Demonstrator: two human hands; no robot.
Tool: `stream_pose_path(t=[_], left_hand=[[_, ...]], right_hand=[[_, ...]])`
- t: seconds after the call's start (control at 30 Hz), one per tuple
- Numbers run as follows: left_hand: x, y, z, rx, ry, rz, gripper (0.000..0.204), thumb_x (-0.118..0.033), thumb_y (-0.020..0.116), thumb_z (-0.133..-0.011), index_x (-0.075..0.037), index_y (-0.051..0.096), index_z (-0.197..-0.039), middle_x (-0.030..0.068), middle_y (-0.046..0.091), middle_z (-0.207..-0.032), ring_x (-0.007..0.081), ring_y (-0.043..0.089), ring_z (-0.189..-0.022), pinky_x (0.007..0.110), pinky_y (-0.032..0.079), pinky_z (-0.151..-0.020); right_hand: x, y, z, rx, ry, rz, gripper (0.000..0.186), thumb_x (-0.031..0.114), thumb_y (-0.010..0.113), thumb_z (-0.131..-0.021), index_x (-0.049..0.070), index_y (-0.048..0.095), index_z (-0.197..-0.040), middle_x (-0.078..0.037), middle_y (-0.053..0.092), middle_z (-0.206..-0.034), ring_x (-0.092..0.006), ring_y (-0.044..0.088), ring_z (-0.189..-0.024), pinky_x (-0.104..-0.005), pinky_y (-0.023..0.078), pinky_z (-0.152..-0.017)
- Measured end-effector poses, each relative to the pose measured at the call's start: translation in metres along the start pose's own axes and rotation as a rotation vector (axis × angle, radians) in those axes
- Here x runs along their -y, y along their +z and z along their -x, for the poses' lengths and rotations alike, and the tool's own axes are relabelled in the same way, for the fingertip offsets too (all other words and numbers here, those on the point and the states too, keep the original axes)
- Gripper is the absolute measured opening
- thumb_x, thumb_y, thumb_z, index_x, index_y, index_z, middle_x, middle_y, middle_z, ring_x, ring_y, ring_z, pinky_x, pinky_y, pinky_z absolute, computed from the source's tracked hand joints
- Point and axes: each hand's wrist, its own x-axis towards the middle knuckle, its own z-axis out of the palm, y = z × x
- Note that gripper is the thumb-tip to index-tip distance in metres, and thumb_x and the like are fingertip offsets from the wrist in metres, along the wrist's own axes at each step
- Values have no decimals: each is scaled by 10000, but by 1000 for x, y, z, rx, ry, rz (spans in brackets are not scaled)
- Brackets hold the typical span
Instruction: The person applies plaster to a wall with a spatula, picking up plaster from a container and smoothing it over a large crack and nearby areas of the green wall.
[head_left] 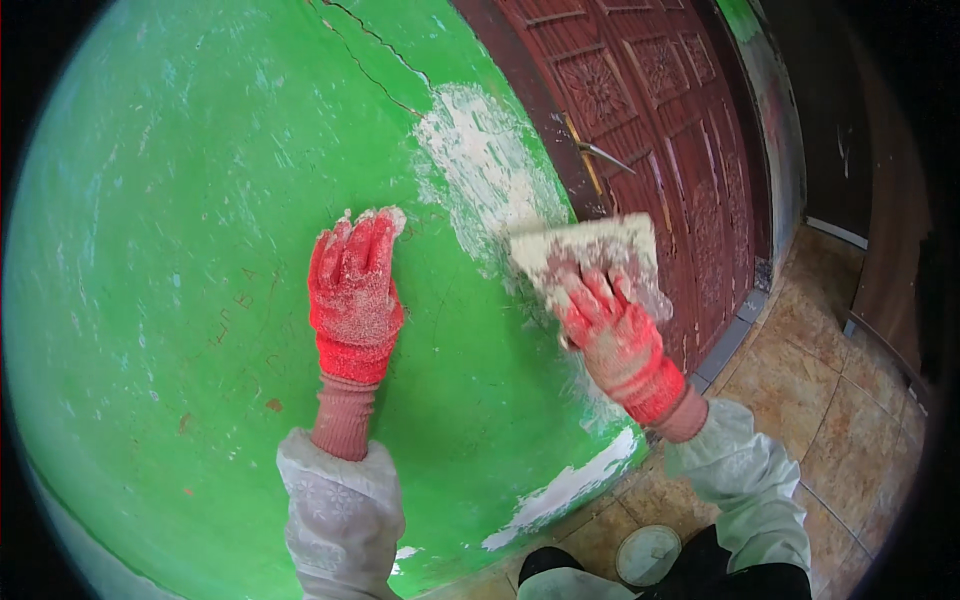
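Observation:
My right hand (pixel 622 350), in a red work glove smeared with white, is wrapped round a wide putty knife (pixel 590 240). Its broad blade is coated in whitish filler and lies beside the right edge of a green wall (pixel 200 200), partly overlapping the door side in view. Up and left of the blade, a rough white filler patch (pixel 480 160) covers the wall. My left hand (pixel 357 295), gloved the same way with whitened fingertips, is held at the wall, fingers stretched upward and nothing in it. Whether its palm touches the wall is hidden.
A dark red carved door (pixel 690 150) with a metal handle (pixel 606 158) stands to the right. Cracks (pixel 375 40) run down the wall to the patch. Below are another white patch (pixel 565 490), brown floor tiles (pixel 790 390) and a round pale lid or container (pixel 648 555).

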Motion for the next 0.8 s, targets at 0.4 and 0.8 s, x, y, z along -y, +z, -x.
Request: stream_pose_path(t=[0.4, 0.8], left_hand=[[-3, -1, 0, 42, -13, -12, 452, 11, 555, -781, -107, 532, -1217, 54, 544, -1231, 281, 473, -1176, 408, 339, -1032], [-5, -1, -2, 92, -19, -49, 456, 12, 551, -784, -117, 540, -1222, 64, 553, -1219, 298, 479, -1171, 400, 336, -1028]], right_hand=[[-12, -56, -16, -69, 422, -1123, 299, 21, 544, -845, 53, 588, -1139, -113, 646, -1061, -168, 607, -958, -270, 471, -825], [-47, 24, 5, 120, 928, -1633, 231, 137, 665, -768, 73, 634, -988, 1, 614, -782, -90, 547, -672, -270, 455, -616]])
